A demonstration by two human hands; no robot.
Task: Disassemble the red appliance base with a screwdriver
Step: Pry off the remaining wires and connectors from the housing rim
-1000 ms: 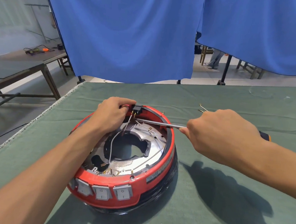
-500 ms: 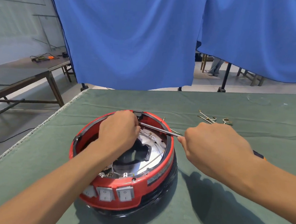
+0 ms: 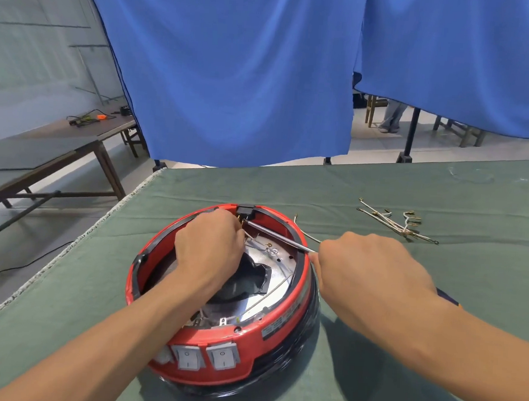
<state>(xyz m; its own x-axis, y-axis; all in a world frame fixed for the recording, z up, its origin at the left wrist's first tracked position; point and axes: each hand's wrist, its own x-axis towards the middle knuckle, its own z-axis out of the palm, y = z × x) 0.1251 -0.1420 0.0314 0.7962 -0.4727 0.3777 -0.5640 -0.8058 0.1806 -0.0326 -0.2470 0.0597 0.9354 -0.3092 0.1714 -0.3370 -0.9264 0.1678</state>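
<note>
The round red appliance base (image 3: pixel 248 342) lies open side up on the green table cloth, with white rocker switches facing me and a silver plate inside. My left hand (image 3: pixel 207 249) reaches inside it with fingers curled, near the black connector (image 3: pixel 245 211) at the far rim; what the fingers hold is hidden. My right hand (image 3: pixel 373 272) grips the screwdriver (image 3: pixel 278 235). Its metal shaft crosses the rim, and its tip sits just below the black connector, next to my left fingers.
A bundle of loose white wires (image 3: pixel 395 222) lies on the cloth at the right, behind my right hand. The table's left edge (image 3: pixel 68 250) runs close to the base. Blue curtains hang behind the table, and a brown bench stands at the far left.
My left hand moved from the far rim down into the base, covering the inner wiring. The screwdriver tip stayed by the black connector. The camera shifted, so the wires at the right came into view.
</note>
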